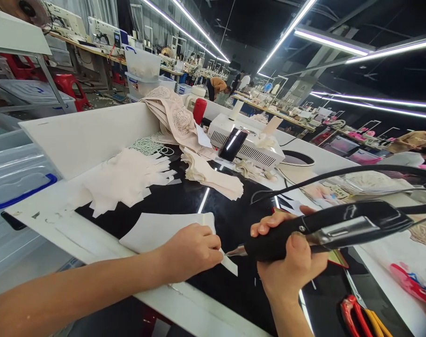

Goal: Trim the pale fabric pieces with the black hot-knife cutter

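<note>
My left hand [194, 248] is closed with its fingertips on a white flat piece [164, 229] of fabric or sheet on the black glossy work surface [241, 292]. A narrow white strip [230, 266] sticks out beyond my fingers. My right hand [293, 257] wraps round a black corded hand tool [339, 224] with a lever on its side. The tool's pointed metal tip [237, 251] is beside my left fingertips, at the strip. Whether it touches the strip I cannot tell.
Loose pale fabric pieces [128, 180] lie at left, with a beige stack [213, 175] behind my hands. A phone [233, 145] leans on a white vented box [248, 140]. Red-and-orange-handled scissors [360, 309] lie at right. The tool's black cable [339, 174] arches across the right side.
</note>
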`<state>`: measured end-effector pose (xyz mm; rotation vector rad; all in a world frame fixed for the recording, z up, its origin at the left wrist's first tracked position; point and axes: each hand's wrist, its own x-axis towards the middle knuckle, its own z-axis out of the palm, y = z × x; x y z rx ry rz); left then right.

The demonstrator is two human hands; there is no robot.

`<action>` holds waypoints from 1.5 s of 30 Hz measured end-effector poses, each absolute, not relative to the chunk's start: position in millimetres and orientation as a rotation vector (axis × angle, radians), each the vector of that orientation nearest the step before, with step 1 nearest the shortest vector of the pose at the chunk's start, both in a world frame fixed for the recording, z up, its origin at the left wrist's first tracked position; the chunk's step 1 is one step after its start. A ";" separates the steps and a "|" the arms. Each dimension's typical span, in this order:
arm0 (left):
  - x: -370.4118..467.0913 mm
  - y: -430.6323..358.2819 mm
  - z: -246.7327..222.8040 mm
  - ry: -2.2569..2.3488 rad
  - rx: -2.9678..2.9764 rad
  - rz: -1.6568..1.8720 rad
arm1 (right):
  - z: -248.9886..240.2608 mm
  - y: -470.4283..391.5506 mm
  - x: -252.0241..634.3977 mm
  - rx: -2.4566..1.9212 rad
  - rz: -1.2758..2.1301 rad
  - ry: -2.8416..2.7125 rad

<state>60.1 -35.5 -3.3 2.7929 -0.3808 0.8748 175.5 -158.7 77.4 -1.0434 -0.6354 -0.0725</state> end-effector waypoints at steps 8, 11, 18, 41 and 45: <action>60.2 -35.6 -5.7 -0.372 2.795 0.879 | 83.3 -165.7 176.3 -1.061 -0.078 -0.625; 59.7 -35.7 -5.8 -0.365 2.794 0.872 | 85.5 -169.9 176.5 -1.062 -0.104 -0.624; 59.4 -35.8 -4.9 -0.368 2.789 0.893 | 82.3 -172.5 174.9 -1.082 -0.098 -0.609; 59.2 -35.3 -4.0 -0.361 2.785 0.879 | 87.5 -175.6 165.6 -1.046 -0.058 -0.614; 59.3 -35.5 -4.4 -0.357 2.781 0.902 | 85.8 -179.9 166.8 -1.059 -0.057 -0.600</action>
